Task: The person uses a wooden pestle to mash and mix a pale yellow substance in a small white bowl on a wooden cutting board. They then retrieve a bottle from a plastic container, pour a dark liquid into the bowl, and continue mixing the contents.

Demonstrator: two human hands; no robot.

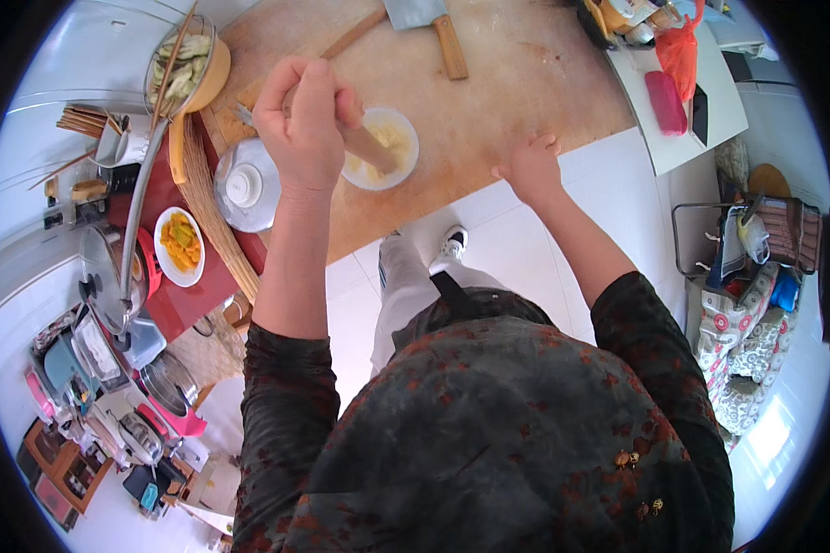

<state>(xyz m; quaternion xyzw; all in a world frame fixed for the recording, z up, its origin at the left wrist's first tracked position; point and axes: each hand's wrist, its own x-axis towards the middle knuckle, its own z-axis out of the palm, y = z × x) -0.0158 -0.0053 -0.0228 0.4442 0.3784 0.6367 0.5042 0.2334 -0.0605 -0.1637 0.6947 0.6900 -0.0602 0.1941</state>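
My left hand (303, 128) is closed around a wooden rolling pin (370, 148), held at a slant. Its lower end rests in a white bowl (413, 157) of pale yellow mash (389, 133). The bowl stands on a large wooden board (470, 104). At the board's near edge, my right hand (534, 168) touches the wood with fingers loosely apart, holding nothing. Beyond the bowl lies a cleaver (449, 45) with a wooden handle. A second wooden rod (355, 32) lies beside it, partly hidden by my left hand.
Left of the board are a glass lid (225, 200), a straw brush (211, 200), a white dish of orange pieces (182, 243) and a strainer with pale sliced vegetables (180, 72). A lidded pan (104, 276) sits farther left. On the right, a white tabletop (726, 128) bears a red plastic bag (678, 55).
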